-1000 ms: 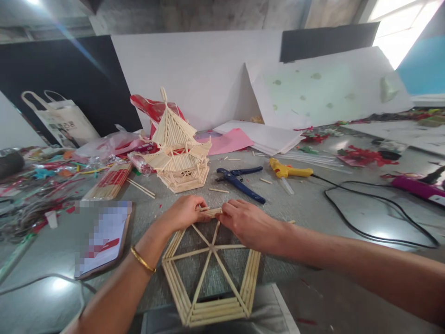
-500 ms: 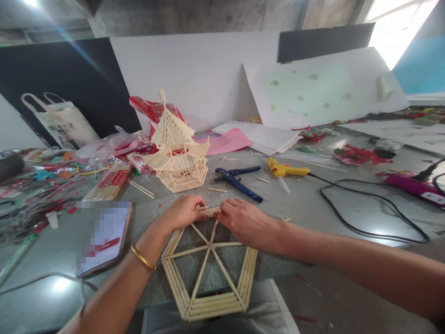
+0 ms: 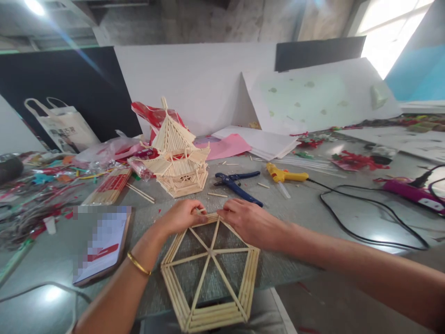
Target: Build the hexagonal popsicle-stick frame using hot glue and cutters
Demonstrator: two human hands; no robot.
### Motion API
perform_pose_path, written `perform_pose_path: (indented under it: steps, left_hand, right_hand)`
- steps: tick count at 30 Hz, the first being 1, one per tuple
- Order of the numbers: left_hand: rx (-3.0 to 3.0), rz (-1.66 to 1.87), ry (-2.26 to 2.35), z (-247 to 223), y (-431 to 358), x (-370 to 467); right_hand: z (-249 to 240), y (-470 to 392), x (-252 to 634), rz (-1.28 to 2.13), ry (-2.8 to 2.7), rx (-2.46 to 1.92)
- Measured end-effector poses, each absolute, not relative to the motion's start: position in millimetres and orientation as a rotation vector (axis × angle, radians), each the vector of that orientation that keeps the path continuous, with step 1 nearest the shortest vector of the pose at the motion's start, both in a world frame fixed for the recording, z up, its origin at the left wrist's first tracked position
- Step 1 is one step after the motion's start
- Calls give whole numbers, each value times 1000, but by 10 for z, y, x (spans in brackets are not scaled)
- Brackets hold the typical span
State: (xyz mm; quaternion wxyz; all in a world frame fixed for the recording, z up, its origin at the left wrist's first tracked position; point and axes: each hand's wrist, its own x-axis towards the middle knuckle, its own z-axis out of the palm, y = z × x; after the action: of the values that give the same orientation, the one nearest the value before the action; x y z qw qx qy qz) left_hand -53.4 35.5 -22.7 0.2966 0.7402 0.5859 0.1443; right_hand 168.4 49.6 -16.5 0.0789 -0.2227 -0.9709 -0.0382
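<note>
A flat hexagonal frame of pale wooden sticks (image 3: 215, 315), with spokes meeting at its centre, lies in front of me and reaches over the table's near edge. At its far side my left hand (image 3: 182, 217) is closed, thumb and fingers pinching a short wooden stick (image 3: 200, 211) that is mostly hidden. My right hand (image 3: 248, 222) is closed at the far right corner of the frame, fingertips pressed on the sticks there. Beyond the hands stands a small pagoda model (image 3: 177, 157) made of the same sticks.
Blue-handled cutters (image 3: 238, 185) and a yellow glue gun (image 3: 285, 174) lie past my right hand, the gun's cord running to a purple power strip (image 3: 413, 192). On the left are a tablet (image 3: 102, 246), packed sticks (image 3: 107, 185) and craft scraps. Loose stick pieces are scattered about.
The view has tilted up slightly. My fingertips have shifted along the frame's far side, uncovering more of its sticks between the hands. The right hand now sits at the corner.
</note>
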Motion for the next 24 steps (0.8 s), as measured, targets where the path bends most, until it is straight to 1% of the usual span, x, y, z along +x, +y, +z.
perform_pose_path:
  steps: [8, 20, 24]
  left_hand:
    - [1980, 384, 1601, -275, 377, -550]
    - [2017, 365, 1645, -218, 348, -523]
    - [2097, 434, 1840, -77, 159, -510]
  right_hand:
    - [-226, 561, 1626, -188, -2948, -653]
    - [-211, 550, 1596, -199, -3002, -626]
    - [-119, 492, 1706, -144, -2912, -635]
